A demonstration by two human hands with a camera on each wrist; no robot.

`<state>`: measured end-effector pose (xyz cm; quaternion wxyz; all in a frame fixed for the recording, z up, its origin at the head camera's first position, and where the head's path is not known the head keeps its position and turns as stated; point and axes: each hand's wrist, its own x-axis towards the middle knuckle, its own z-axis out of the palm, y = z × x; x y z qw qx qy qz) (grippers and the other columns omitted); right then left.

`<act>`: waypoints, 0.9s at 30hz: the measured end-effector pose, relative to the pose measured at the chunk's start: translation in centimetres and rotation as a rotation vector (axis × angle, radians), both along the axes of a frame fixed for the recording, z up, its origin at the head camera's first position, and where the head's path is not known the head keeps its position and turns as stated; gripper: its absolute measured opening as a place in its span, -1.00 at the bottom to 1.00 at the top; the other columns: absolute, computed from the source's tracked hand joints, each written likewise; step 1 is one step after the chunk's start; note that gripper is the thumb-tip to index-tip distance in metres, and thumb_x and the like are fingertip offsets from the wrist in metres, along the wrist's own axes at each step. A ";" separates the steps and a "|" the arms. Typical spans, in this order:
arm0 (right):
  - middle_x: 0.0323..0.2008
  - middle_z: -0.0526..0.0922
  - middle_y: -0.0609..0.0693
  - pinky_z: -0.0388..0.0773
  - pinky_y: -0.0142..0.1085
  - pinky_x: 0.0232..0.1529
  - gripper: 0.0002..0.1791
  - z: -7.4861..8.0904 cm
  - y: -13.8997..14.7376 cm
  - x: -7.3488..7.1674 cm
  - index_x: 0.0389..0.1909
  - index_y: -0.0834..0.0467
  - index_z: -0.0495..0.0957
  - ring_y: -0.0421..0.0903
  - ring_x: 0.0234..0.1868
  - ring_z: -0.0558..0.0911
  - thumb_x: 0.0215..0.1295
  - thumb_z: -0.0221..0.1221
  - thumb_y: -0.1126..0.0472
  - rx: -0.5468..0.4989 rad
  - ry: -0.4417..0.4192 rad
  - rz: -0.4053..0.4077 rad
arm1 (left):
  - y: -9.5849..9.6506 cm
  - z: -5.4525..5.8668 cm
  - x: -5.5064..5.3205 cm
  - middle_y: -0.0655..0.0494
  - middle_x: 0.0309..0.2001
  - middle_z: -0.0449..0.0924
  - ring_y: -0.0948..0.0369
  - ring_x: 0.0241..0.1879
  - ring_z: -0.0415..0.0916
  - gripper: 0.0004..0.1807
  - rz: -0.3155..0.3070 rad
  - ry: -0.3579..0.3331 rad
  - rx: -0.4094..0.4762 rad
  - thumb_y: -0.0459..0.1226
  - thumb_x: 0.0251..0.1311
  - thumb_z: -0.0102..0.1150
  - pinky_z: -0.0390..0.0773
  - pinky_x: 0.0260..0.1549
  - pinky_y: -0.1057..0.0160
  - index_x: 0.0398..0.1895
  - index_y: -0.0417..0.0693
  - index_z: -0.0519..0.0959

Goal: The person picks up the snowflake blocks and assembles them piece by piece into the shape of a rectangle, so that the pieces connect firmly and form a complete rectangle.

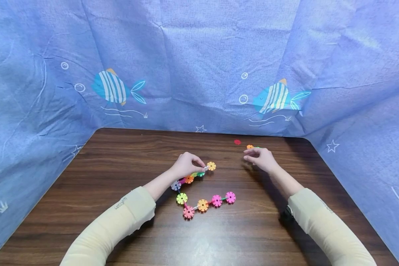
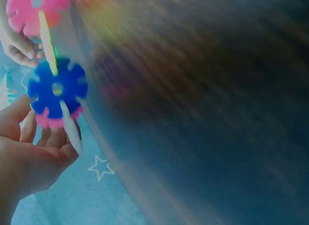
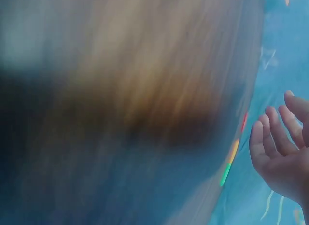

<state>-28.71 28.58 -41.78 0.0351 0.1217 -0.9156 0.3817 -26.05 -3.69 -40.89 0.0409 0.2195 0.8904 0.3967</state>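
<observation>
My left hand [image 1: 187, 165] pinches a chain of notched plastic snowflake discs near its far end. Just beyond the fingertips an orange-yellow disc [image 1: 211, 166] sticks out. From the hand the chain curves back toward me through a lime disc [image 1: 181, 198] and a coral disc [image 1: 188, 212], then right to a magenta disc [image 1: 230, 197]. In the left wrist view a blue disc [image 2: 42, 85] hangs in front of the fingers. My right hand [image 1: 261, 159] is bare, fingers loosely bent, above the table near a loose orange disc [image 1: 250, 146]. The right wrist view shows its fingers [image 3: 276, 133] apart.
A loose red disc [image 1: 237, 142] lies near the back edge of the wood-grain table [image 1: 119, 155]. A green disc [image 1: 258, 147] is partly hidden behind the right hand. A blue fish-print cloth [image 1: 199, 74] hangs behind and along the sides.
</observation>
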 end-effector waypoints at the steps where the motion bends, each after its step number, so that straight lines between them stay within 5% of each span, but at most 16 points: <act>1: -0.30 0.71 0.14 0.55 -0.31 -0.33 -0.70 -0.1 0.5 -0.3 -0.11 0.28 0.62 -0.07 -0.32 0.63 0.17 0.29 0.21 0.041 0.038 -0.018 | 0.0 0.0 0.0 0.20 -0.36 0.71 0.30 -0.42 0.47 -0.93 0.002 -0.005 -0.002 -0.22 -0.02 0.42 0.41 -0.39 0.34 -0.43 0.04 0.73; 9: -0.33 0.71 0.13 0.42 -0.29 -0.36 -0.70 -0.6 3.1 -2.3 -0.12 0.24 0.62 -0.08 -0.39 0.59 0.13 0.31 0.22 0.198 0.140 -0.099 | -0.5 -0.4 0.5 0.11 -0.43 0.70 0.32 -0.56 0.51 -0.91 0.018 -0.119 0.073 -0.29 -0.01 0.40 0.52 -0.52 0.33 -0.41 -0.09 0.71; 27: -0.18 0.61 0.28 0.43 -0.03 -0.13 -0.64 -1.7 5.6 -4.8 -0.01 0.33 0.57 0.14 -0.20 0.56 0.16 0.25 0.29 0.312 0.066 -0.112 | -1.7 -1.1 0.9 -0.04 -0.42 0.64 0.27 -0.53 0.55 -0.68 0.069 -0.362 0.252 -0.44 -0.01 0.35 0.62 -0.46 0.25 -0.14 -0.31 0.54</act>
